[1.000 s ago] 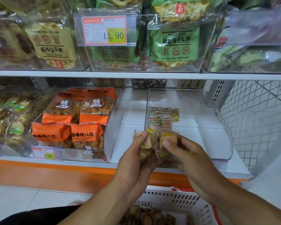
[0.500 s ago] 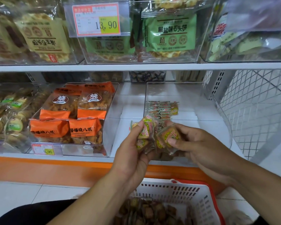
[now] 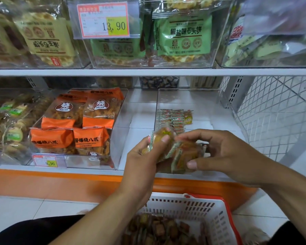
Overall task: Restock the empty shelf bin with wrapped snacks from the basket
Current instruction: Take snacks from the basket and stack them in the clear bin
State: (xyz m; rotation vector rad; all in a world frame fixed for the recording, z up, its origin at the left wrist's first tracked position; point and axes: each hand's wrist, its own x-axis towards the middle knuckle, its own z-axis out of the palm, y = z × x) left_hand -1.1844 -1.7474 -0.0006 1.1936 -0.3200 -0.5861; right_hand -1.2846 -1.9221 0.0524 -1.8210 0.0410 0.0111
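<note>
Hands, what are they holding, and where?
Both hold small clear-wrapped snacks. Left hand pinches their left side under its thumb; right hand grips the right side.

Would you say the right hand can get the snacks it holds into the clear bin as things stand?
Probably yes: the right hand holds wrapped snacks at the clear bin, whose open top looks unobstructed.

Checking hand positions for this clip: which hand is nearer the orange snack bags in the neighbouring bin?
Left. The left hand sits just right of the orange snack bags, gripping wrapped snacks; the right hand is farther right, before the clear bin.
</note>
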